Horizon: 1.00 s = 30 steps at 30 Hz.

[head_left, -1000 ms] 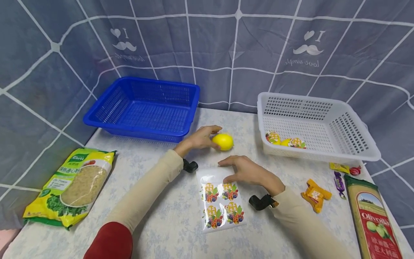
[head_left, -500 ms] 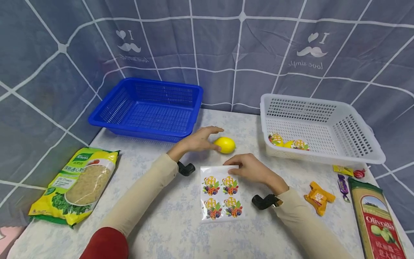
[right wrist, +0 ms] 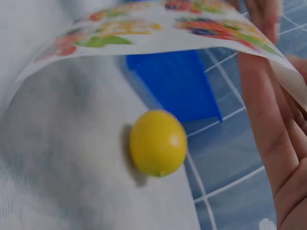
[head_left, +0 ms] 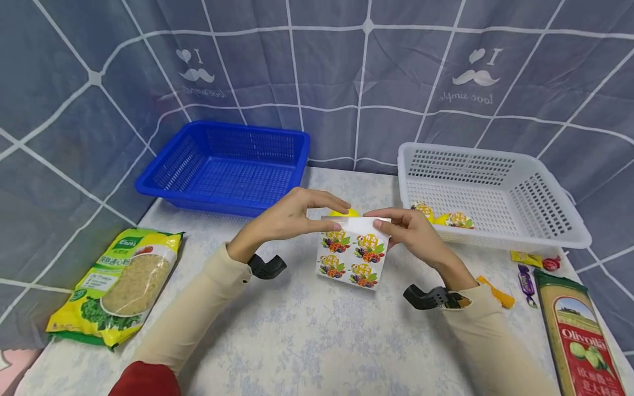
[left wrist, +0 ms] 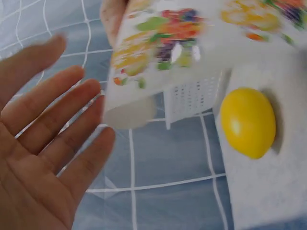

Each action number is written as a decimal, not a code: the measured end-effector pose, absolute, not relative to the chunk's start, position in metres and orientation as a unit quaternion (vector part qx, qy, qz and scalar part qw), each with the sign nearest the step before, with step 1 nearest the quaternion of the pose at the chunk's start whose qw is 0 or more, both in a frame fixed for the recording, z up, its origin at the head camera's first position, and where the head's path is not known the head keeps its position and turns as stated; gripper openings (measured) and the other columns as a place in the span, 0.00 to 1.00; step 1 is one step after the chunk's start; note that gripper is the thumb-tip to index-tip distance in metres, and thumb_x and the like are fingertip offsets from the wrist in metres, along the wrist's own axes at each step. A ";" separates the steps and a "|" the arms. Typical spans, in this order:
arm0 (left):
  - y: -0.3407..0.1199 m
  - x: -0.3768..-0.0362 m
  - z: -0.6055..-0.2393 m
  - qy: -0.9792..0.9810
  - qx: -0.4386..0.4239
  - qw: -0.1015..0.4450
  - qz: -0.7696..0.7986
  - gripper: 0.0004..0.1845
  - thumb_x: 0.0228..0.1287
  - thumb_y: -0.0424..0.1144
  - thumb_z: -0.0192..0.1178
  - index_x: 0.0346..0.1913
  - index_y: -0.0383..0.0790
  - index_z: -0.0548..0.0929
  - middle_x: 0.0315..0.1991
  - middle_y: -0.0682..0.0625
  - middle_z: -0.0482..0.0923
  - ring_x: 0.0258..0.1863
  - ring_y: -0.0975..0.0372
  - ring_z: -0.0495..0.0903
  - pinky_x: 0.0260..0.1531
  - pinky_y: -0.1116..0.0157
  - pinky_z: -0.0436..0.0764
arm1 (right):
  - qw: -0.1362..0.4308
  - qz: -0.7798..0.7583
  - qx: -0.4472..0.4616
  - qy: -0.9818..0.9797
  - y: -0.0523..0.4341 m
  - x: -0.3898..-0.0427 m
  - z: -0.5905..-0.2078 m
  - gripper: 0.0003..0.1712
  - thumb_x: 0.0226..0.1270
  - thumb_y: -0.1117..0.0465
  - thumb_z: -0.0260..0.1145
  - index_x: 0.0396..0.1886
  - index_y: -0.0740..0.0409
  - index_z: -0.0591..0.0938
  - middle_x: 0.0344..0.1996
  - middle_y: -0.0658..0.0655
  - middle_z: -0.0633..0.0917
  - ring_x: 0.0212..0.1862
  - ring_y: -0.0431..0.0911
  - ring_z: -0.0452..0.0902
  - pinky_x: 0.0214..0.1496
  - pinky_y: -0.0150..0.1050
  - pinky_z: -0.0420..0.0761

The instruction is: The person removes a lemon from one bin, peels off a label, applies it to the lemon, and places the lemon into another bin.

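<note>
Hands: two. Left hand pinches the top left corner of the fruit-print packet; right hand pinches the top right corner. Fingers of both are narrowed onto the edge.

Packet: one, clear, four fruit-printed cups showing. It hangs upright above the tabletop, between the two baskets, its lower edge close to the surface; contact there cannot be told.

Step in hand, as judged: the lift, with the packet raised and not yet set anywhere. The next move calls for keeping both corners level, since the film bows in the wrist views.

Lemon: one, on the tabletop just behind the packet.

Baskets: two. Blue basket, nothing seen inside. White basket, two fruit-print cups visible.

Soup-mix bag: one, far left. Olive oil tin: one, far right. Wrapped sweets: several near the tin, exact number unclear.
</note>
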State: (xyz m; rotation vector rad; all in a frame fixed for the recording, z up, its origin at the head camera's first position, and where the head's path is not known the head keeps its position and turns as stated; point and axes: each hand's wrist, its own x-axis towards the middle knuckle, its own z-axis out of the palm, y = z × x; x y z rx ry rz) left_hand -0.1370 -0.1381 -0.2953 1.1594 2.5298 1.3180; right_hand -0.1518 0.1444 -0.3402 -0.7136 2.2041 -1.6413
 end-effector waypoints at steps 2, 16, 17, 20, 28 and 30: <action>-0.137 -0.133 -0.295 0.825 0.387 0.025 0.411 0.19 0.59 0.40 0.72 0.53 0.39 0.86 0.56 0.51 0.81 0.58 0.62 0.77 0.59 0.61 0.74 | 0.145 -0.591 -0.233 0.758 0.145 -0.152 -0.337 0.18 0.72 0.58 0.63 0.57 0.61 0.82 0.43 0.57 0.87 0.36 0.47 0.84 0.32 0.42 0.84; -0.129 -0.129 -0.302 0.805 0.429 -0.110 0.394 0.15 0.58 0.29 0.70 0.49 0.33 0.87 0.49 0.44 0.85 0.50 0.58 0.83 0.49 0.66 0.80 | 0.193 -0.704 -0.167 0.662 0.140 -0.150 -0.334 0.21 0.75 0.57 0.60 0.58 0.67 0.79 0.43 0.55 0.87 0.40 0.46 0.86 0.38 0.41 0.86; -0.129 -0.130 -0.303 0.800 0.434 -0.117 0.398 0.15 0.57 0.29 0.70 0.48 0.32 0.87 0.49 0.44 0.85 0.50 0.57 0.84 0.49 0.66 0.81 | 0.195 -0.707 -0.165 0.659 0.140 -0.150 -0.335 0.21 0.75 0.57 0.60 0.58 0.67 0.79 0.43 0.55 0.87 0.40 0.46 0.86 0.39 0.41 0.86; -0.129 -0.131 -0.303 0.786 0.448 -0.128 0.407 0.14 0.56 0.27 0.70 0.47 0.31 0.88 0.48 0.42 0.85 0.49 0.56 0.84 0.49 0.67 0.81 | 0.196 -0.710 -0.156 0.658 0.139 -0.150 -0.335 0.20 0.75 0.56 0.60 0.57 0.66 0.80 0.42 0.56 0.88 0.39 0.46 0.86 0.38 0.40 0.86; -0.127 -0.129 -0.302 0.772 0.448 -0.126 0.433 0.08 0.56 0.27 0.70 0.40 0.33 0.90 0.47 0.41 0.85 0.47 0.55 0.85 0.47 0.67 0.81 | 0.191 -0.703 -0.135 0.672 0.138 -0.152 -0.337 0.23 0.75 0.55 0.60 0.59 0.70 0.77 0.40 0.54 0.88 0.36 0.44 0.86 0.35 0.38 0.86; -0.125 -0.129 -0.301 0.775 0.438 -0.114 0.441 0.07 0.57 0.27 0.70 0.39 0.34 0.90 0.47 0.42 0.86 0.47 0.54 0.85 0.47 0.67 0.82 | 0.197 -0.699 -0.131 0.675 0.138 -0.152 -0.340 0.24 0.75 0.55 0.60 0.60 0.71 0.76 0.40 0.53 0.88 0.35 0.43 0.86 0.35 0.37 0.85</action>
